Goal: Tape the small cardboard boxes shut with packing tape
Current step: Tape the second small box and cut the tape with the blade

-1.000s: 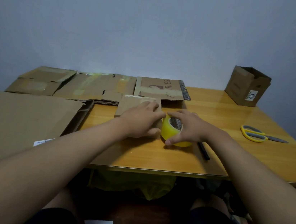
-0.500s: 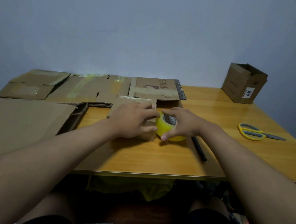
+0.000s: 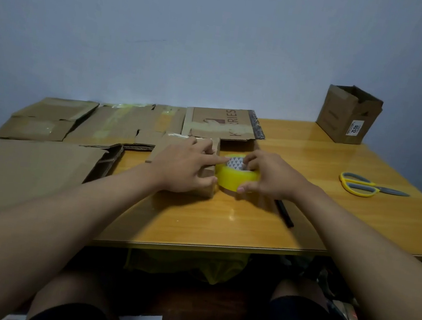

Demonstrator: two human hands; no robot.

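Note:
A small brown cardboard box [image 3: 207, 186] lies at the middle of the wooden table [image 3: 223, 223]. My left hand [image 3: 187, 167] rests over its top, thumb against the near side, index finger reaching toward the tape. Right beside the box stands a roll of yellow packing tape [image 3: 234, 177], touching the box's right edge. My right hand [image 3: 269, 177] grips the roll, fingers over its top and thumb on its front. Most of the box is hidden under my left hand.
Flattened cardboard sheets [image 3: 96, 128] cover the table's left and back, with a large sheet [image 3: 22, 178] at near left. Yellow-handled scissors [image 3: 365, 185] lie at the right, a black pen [image 3: 284, 213] near my right wrist, and an open box [image 3: 347, 116] at the far right corner.
Both hands stay on the box and the tape roll. My left index finger has stretched out toward the roll's top; the view has shifted slightly.

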